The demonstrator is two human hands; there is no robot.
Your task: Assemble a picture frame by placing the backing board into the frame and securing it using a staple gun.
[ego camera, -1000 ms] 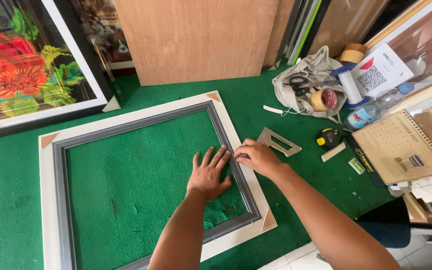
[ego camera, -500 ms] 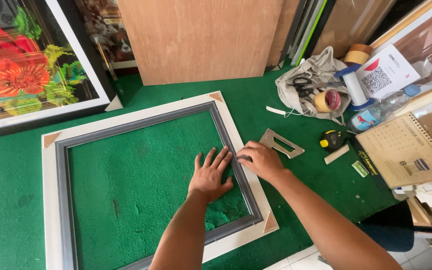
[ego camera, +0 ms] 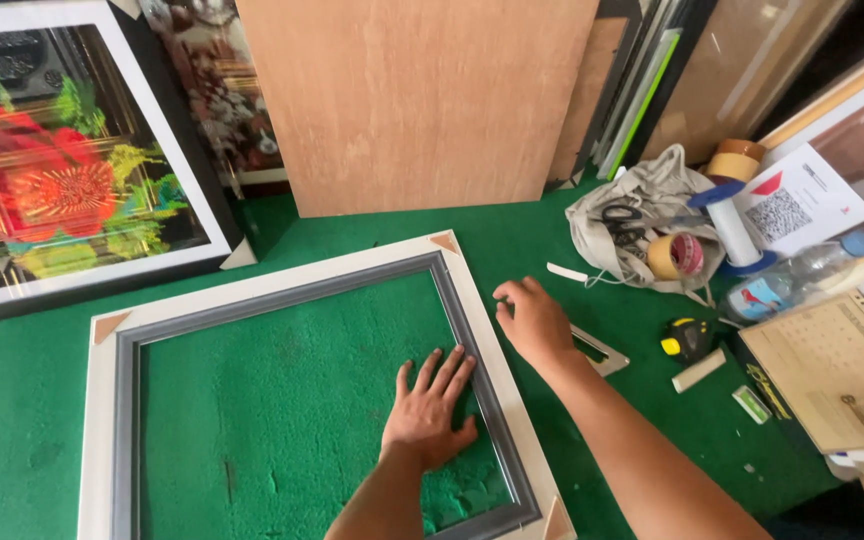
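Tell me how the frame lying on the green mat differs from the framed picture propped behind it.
The white and grey frame lies flat on the green mat; the framed picture leans upright behind it. The frame is empty, with mat showing through, while the picture holds a red, green and yellow image. The left hand presses inside the frame and the right hand is at its edge; neither touches the picture. Both are rectangular with white borders.
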